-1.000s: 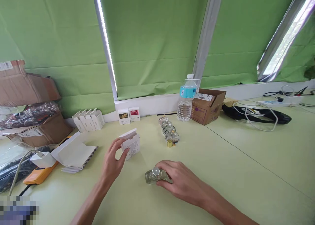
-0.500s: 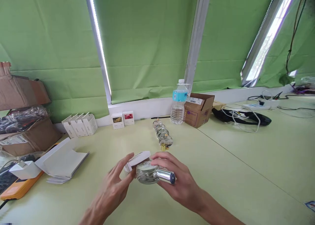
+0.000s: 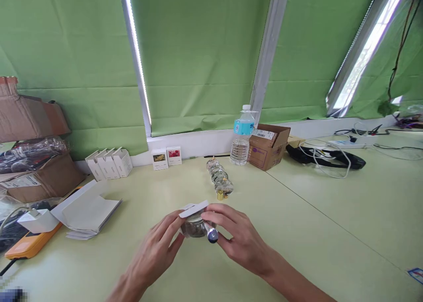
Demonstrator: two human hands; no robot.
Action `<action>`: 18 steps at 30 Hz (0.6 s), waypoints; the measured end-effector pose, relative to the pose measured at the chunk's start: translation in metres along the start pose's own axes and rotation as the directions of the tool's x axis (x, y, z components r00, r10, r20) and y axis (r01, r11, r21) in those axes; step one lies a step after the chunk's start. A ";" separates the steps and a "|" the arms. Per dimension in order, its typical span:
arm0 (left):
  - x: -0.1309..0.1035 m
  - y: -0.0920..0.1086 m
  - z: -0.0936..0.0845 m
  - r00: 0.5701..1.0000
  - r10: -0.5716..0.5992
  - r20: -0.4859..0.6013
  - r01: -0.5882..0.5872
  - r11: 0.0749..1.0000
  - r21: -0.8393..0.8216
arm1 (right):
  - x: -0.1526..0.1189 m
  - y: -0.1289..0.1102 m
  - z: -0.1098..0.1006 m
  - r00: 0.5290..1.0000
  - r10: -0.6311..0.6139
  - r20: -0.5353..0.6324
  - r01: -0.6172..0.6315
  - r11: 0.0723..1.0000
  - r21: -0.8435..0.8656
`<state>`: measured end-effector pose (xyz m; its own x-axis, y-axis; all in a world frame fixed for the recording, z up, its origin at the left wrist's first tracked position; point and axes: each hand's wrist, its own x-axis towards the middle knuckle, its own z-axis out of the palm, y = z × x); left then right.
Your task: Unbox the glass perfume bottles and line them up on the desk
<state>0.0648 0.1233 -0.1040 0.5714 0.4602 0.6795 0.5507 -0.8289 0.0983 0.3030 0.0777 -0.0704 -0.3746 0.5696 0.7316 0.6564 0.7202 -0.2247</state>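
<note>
My left hand [image 3: 160, 242] is closed on a small white paper box [image 3: 193, 210], whose flap stands up at the top. Pressed against the box is a round clear glass bottle [image 3: 194, 229] with a silver cap [image 3: 212, 235], which points toward me and to the right. The fingers of my right hand [image 3: 239, 238] grip this bottle near its cap. How far the bottle sits inside the box is hidden by my fingers. Beyond my hands a row of several glass bottles [image 3: 218, 177] lies on the table, a gold cap [image 3: 220, 195] at its near end.
Two small printed boxes [image 3: 160, 159] and several white boxes [image 3: 110, 163] stand by the wall. Folded white sheets [image 3: 90, 211] lie left, near an orange device [image 3: 31, 245] and stacked cartons [image 3: 42, 178]. A water bottle [image 3: 241, 143] and a brown carton [image 3: 267, 150] stand behind right.
The glass bottle has turned so its cap points more toward me, and it has come closer against the white box. My right hand has shifted slightly left.
</note>
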 end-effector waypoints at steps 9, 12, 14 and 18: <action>-0.005 -0.002 0.008 1.000 0.017 -0.001 -0.017 1.000 0.006 | 0.001 -0.004 0.002 0.986 0.051 0.158 -0.059 0.997 0.049; -0.005 0.000 0.008 1.000 0.026 0.001 -0.026 1.000 0.014 | 0.002 -0.004 0.001 0.978 0.060 0.200 -0.074 0.995 0.065; -0.005 0.001 0.007 0.999 0.035 0.015 -0.035 0.999 0.018 | 0.003 -0.004 0.001 0.973 0.046 0.224 -0.064 0.995 0.075; -0.007 0.000 0.006 0.999 0.046 0.018 -0.047 0.999 0.017 | 0.003 -0.004 0.000 0.969 0.043 0.242 -0.065 0.994 0.083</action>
<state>0.0648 0.1224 -0.1130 0.6072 0.4268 0.6702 0.5335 -0.8441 0.0543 0.2986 0.0765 -0.0674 -0.4936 0.6789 0.5435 0.6223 0.7123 -0.3246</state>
